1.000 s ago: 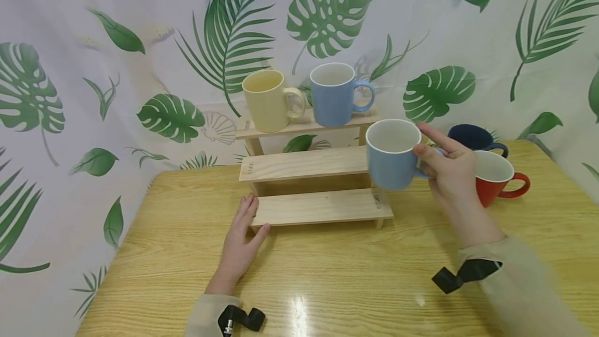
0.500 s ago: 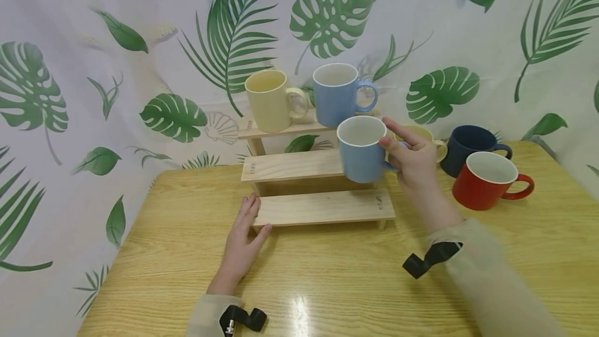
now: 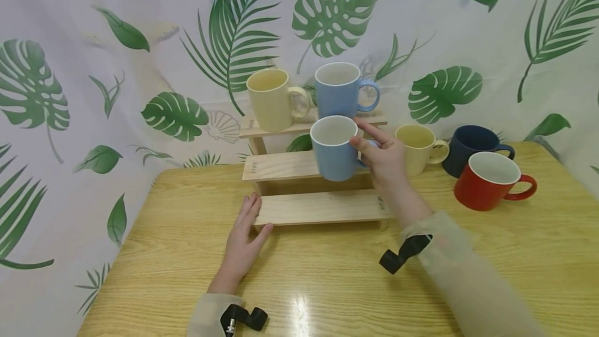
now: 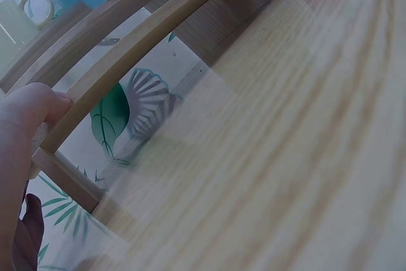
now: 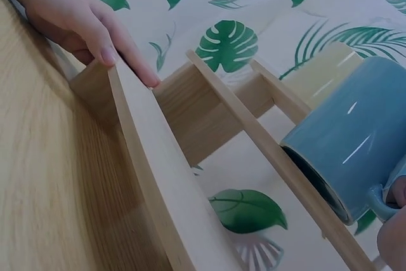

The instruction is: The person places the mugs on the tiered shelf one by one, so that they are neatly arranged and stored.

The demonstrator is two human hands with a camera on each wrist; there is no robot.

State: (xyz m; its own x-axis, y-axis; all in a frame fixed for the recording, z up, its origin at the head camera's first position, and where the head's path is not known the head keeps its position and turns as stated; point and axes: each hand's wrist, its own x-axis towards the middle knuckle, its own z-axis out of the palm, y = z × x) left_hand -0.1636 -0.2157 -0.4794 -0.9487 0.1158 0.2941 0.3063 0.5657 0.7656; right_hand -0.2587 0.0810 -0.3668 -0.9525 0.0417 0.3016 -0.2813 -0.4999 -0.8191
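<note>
My right hand [image 3: 383,163] grips the handle of a light blue mug [image 3: 334,150], holding it upright over the middle shelf [image 3: 281,166] of a three-step wooden rack [image 3: 323,208]. In the right wrist view, the base of this mug [image 5: 355,134] is close to a shelf edge; contact is hard to tell. My left hand [image 3: 241,241] holds the left end of the bottom shelf, thumb at the front edge and fingers at the end. On the top shelf stand a pale yellow mug [image 3: 270,102] and a blue mug [image 3: 338,87], handles to the right.
Right of the rack, on the wooden table [image 3: 299,274], stand a second yellow mug [image 3: 414,152], a dark navy mug [image 3: 470,152] and a tilted-looking red mug [image 3: 486,183]. A leaf-print cloth [image 3: 154,66] hangs behind the table.
My right hand has carried the light blue mug leftward, from right of the rack to over the middle shelf. The second yellow mug has come into full view. My left hand stays put.
</note>
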